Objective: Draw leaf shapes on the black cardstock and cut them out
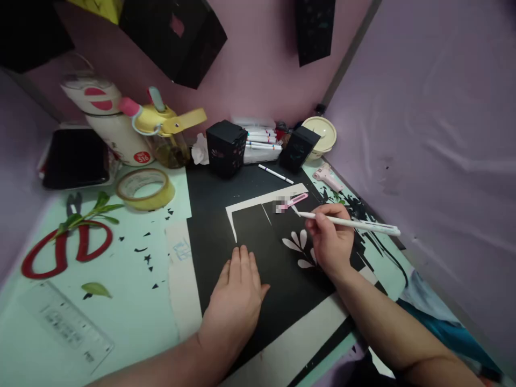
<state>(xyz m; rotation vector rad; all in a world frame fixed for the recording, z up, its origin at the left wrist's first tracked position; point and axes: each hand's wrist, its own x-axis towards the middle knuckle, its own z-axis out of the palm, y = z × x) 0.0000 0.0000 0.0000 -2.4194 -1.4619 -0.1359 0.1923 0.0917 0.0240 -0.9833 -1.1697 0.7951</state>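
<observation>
My left hand (236, 293) lies flat on a sheet of black paper (278, 322), fingers stretched out. My right hand (332, 242) grips a slim white pen-shaped tool (342, 220), its pointed end towards the left and a clip at its other end. I cannot tell whether that tip is a nib or a blade. White leaf shapes (296, 241) show in the black paper beside my right hand, which partly covers them. A pink craft knife (297, 200) lies just beyond the tool's tip. A white strip (266, 198) borders the paper's far edge.
Red-handled scissors (86, 242), a tape roll (145, 188) and a clear ruler (66, 325) lie left. Behind stand bottles (116, 129), black paper boxes (226, 148), markers (262, 141) and a lidded bowl (320, 134). Black scraps (355, 207) litter the right side. Black boxes (177, 37) hang above.
</observation>
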